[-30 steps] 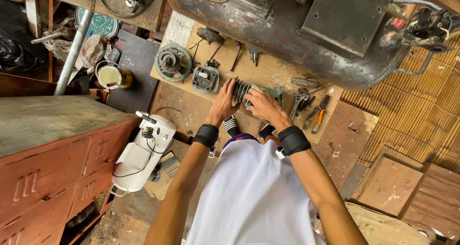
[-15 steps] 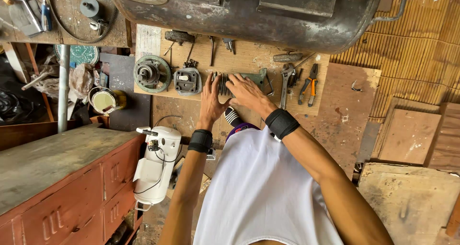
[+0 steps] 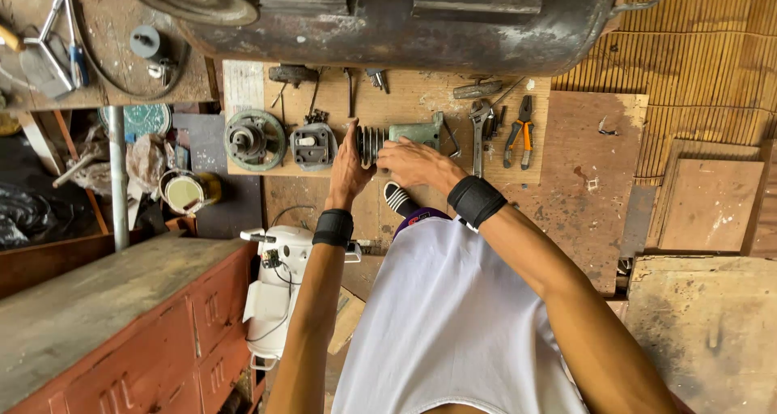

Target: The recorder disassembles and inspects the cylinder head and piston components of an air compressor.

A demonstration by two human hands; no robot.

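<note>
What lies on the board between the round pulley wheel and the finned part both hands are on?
In the head view, a dark square metal housing sits between the pulley wheel and the finned part.

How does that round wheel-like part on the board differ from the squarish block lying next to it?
The round pulley wheel is circular with a greenish rim and a hub in the middle; the square metal block is boxy, dark grey, with a pale centre. The wheel looks wider than the block. The block lies nearer the left hand, the wheel farther from it. Both lie flat and untouched on the wooden board.
</note>
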